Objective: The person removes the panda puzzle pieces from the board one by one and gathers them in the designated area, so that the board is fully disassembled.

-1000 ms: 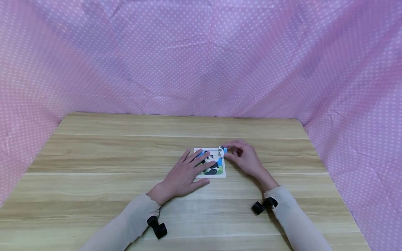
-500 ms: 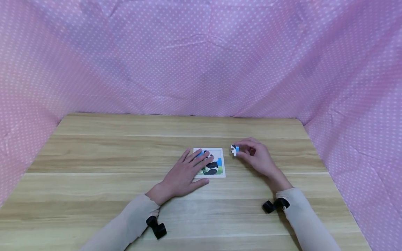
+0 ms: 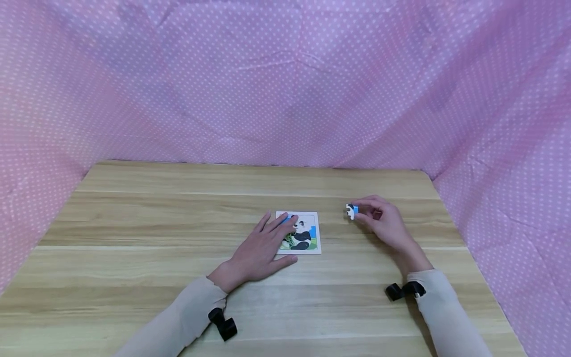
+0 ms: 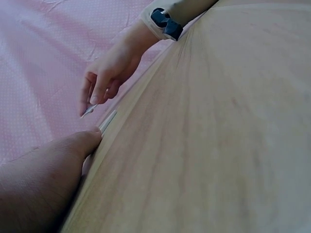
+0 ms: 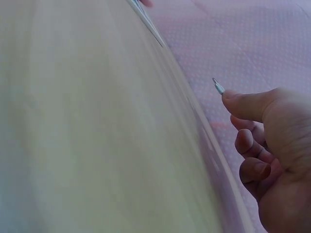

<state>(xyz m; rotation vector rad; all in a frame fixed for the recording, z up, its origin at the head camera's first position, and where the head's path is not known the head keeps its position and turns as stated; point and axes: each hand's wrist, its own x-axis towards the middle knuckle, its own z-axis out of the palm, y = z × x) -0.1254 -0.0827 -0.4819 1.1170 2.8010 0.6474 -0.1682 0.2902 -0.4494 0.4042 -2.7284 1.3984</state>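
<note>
A small panda jigsaw puzzle [image 3: 314,243] in a white frame lies flat near the middle of the table. Over its left part rests my left hand [image 3: 258,250], fingers straight and spread, hiding that side of the picture. Right of the puzzle, my right hand [image 3: 385,223] pinches a puzzle piece [image 3: 351,211] between thumb and fingertips; it is blue, white and black. In the right wrist view the piece [image 5: 218,86] shows edge-on at the thumb tip, above the table. The puzzle's upper right area looks pale, without picture colours.
The wooden table [image 3: 156,213] reaches back to a pink dotted curtain [image 3: 285,89], which also hangs along both sides. A black wrist camera [image 3: 223,324] is on the left sleeve, and another black camera [image 3: 403,290] is on the right.
My right hand has carried the puzzle piece off the puzzle's upper right corner and away to the right. My left hand has stayed nearly still on the puzzle.
</note>
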